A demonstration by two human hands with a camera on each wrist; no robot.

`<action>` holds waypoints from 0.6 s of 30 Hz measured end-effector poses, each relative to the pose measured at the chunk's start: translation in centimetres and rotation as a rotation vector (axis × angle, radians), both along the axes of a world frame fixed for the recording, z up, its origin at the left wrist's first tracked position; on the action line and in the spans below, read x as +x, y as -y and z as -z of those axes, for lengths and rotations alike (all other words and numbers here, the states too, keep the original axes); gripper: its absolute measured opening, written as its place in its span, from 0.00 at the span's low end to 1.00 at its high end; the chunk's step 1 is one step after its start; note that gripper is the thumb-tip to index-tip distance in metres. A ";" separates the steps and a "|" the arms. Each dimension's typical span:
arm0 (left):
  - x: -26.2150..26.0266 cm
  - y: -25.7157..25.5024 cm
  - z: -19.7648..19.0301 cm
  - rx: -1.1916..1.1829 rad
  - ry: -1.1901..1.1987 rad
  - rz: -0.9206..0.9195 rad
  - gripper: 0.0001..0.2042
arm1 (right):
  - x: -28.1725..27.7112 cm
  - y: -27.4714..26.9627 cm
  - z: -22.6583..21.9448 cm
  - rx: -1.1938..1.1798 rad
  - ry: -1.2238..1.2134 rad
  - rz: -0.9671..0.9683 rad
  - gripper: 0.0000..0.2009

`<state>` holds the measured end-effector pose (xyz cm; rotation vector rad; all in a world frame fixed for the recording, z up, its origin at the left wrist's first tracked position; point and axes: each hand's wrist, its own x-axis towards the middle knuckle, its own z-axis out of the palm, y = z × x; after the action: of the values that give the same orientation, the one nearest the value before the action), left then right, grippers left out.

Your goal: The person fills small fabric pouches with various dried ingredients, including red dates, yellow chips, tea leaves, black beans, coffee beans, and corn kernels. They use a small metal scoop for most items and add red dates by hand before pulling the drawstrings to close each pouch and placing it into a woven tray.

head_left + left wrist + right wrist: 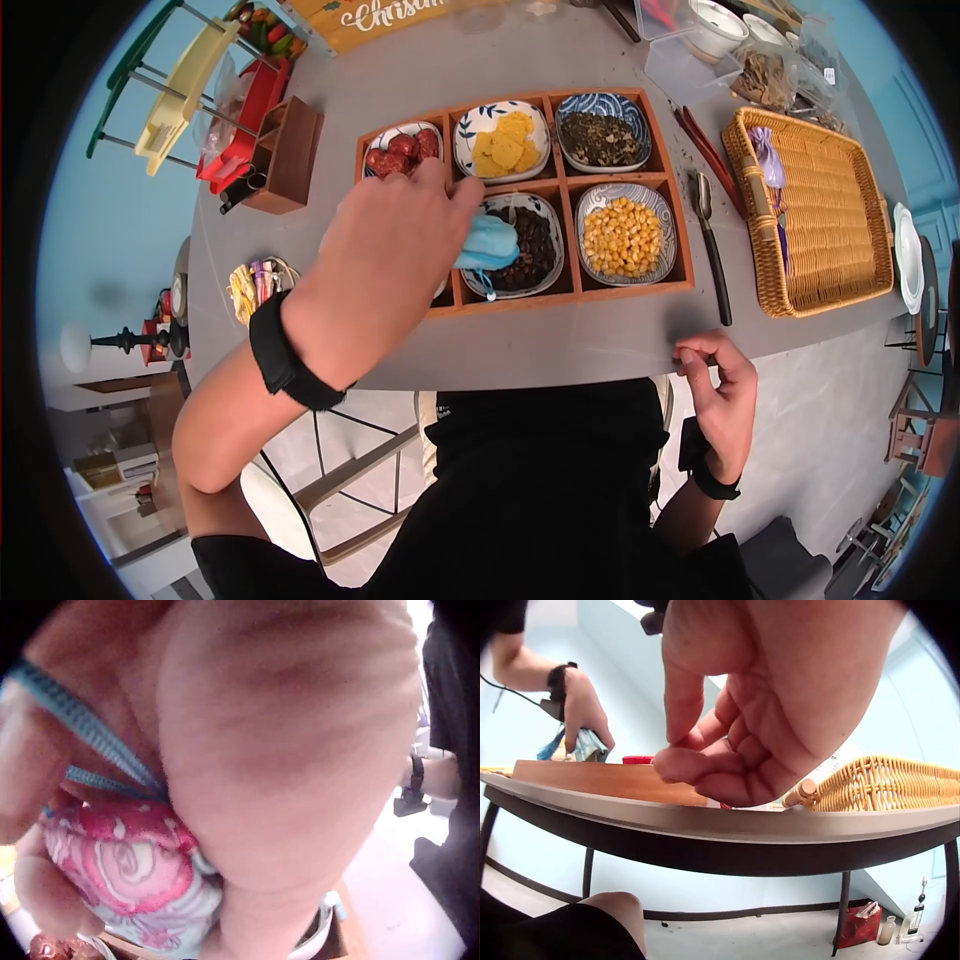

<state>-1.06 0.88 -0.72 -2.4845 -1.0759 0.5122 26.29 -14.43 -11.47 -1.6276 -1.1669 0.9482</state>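
Observation:
My left hand (380, 250) grips a small light-blue pouch (488, 243) above the lower part of the divided wooden tray (565, 187). From the left wrist, the pouch (135, 870) shows a pink pattern, and blue cords (97, 735) run across the palm of the hand (285, 735). Dark beans (535, 245) in a bowl are partly hidden by it. By the table's front edge, my right hand (722, 410) has loosely curled fingers and holds nothing, as the right wrist view of this hand (780, 705) also shows.
Bowls in the tray hold red dried fruit (403, 150), yellow pieces (505, 145), dark dried leaves (600, 140) and corn kernels (622, 237). To the right lie a black-handled spoon (714, 260), reddish tongs (712, 160) and a wicker basket (830, 215). Small wrapped bundles (262, 285) sit left.

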 end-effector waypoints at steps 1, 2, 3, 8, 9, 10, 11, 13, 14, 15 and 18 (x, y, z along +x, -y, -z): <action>0.1 -0.1 -0.3 -0.038 0.043 -0.015 0.21 | -0.1 0.0 0.0 0.016 0.013 -0.010 0.03; 0.1 0.0 -0.3 -0.086 0.086 -0.032 0.22 | -0.3 0.3 0.0 0.023 0.026 -0.021 0.03; -0.1 0.2 -0.3 -0.088 0.088 -0.036 0.22 | -0.3 0.5 -0.1 0.020 0.029 -0.025 0.03; -2.8 -0.2 -0.2 -0.303 0.532 -0.152 0.24 | -0.6 0.6 -0.4 0.018 0.048 -0.014 0.03; -3.4 0.2 -0.3 -0.338 0.595 -0.210 0.24 | -0.6 0.6 -0.5 0.030 0.040 -0.012 0.03; -4.3 0.9 -0.1 -0.322 0.583 -0.206 0.24 | -0.6 0.7 -0.5 0.028 0.042 -0.031 0.03; -5.4 1.5 0.5 -0.468 0.797 -0.306 0.25 | -0.8 0.7 -0.6 0.026 0.043 -0.048 0.03; -7.0 2.7 1.5 -0.703 1.124 -0.459 0.27 | -1.8 0.3 -1.1 0.048 0.021 -0.086 0.03; -7.4 3.4 1.5 -0.785 1.182 -0.491 0.29 | -2.2 0.1 -1.6 0.054 0.012 -0.131 0.03; -8.2 3.9 2.2 -0.875 1.249 -0.472 0.30 | -2.8 -0.3 -2.3 0.087 0.029 -0.194 0.04; -9.0 4.9 3.8 -1.143 1.456 -0.369 0.34 | -5.7 -1.8 -3.8 0.252 0.079 -0.381 0.05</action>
<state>-10.07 -4.04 -4.50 -3.6333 -2.1551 -1.2399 20.59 -12.59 -7.66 -1.2741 -1.6197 0.9313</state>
